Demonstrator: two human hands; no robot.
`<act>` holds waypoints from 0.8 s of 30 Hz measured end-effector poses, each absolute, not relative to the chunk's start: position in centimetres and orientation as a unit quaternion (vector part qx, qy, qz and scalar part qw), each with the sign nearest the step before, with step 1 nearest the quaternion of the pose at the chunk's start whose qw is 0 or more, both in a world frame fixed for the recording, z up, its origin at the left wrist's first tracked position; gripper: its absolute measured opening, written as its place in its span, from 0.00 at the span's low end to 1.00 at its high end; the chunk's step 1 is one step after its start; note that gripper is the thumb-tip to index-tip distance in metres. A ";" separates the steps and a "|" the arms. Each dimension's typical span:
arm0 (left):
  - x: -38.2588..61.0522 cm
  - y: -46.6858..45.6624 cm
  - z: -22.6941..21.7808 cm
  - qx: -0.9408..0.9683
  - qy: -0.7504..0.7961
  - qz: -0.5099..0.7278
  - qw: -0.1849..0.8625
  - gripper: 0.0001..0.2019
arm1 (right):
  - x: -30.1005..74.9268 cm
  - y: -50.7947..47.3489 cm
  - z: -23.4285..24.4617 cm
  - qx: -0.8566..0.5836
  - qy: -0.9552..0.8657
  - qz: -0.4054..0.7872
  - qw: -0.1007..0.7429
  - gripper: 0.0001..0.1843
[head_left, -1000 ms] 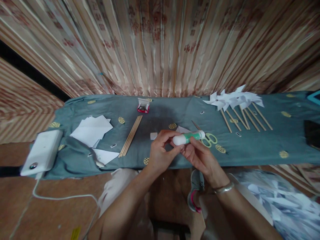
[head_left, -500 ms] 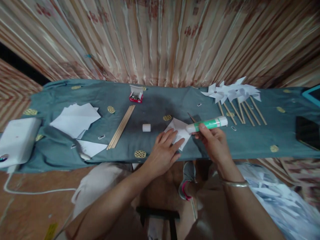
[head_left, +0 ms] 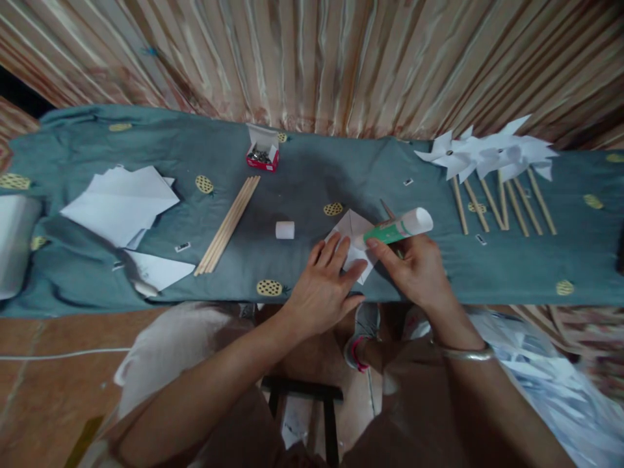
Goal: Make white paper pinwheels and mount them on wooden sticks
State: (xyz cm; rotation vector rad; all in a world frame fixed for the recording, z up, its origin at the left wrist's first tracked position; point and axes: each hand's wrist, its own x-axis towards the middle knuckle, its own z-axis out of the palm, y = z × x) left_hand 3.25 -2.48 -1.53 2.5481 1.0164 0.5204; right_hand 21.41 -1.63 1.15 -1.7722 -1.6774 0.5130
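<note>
My right hand (head_left: pixel 416 270) grips a green and white glue stick (head_left: pixel 397 227), its tip lowered onto a folded white paper square (head_left: pixel 351 229) on the teal cloth. My left hand (head_left: pixel 324 283) lies flat with fingers spread, pressing the near edge of that paper. The glue stick's white cap (head_left: pixel 285 229) stands on the cloth just left of the paper. Scissors are mostly hidden behind the glue stick and my right hand.
Several bare wooden sticks (head_left: pixel 227 224) and a stack of white paper sheets (head_left: pixel 119 205) lie at the left. A small red box of pins (head_left: pixel 262 153) sits at the back. Finished white paper pinwheels on sticks (head_left: pixel 490 162) lie at the right. A striped curtain hangs behind.
The cap came off the glue stick and now stands on the cloth. My left hand went down flat onto the paper, and my right hand tipped the glue stick onto it.
</note>
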 end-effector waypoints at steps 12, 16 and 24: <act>3.2 -2.1 -1.5 0.890 0.367 0.195 0.186 0.26 | 20.8 -1.3 0.4 -0.664 -0.678 0.157 0.274 0.18; 3.1 -2.1 -1.4 0.890 0.367 0.189 0.192 0.26 | 20.5 -1.6 0.3 -0.675 -0.673 0.136 0.269 0.21; 3.0 -2.1 -1.2 0.899 0.370 0.163 0.170 0.26 | 20.5 -1.3 0.3 -0.680 -0.672 0.115 0.268 0.19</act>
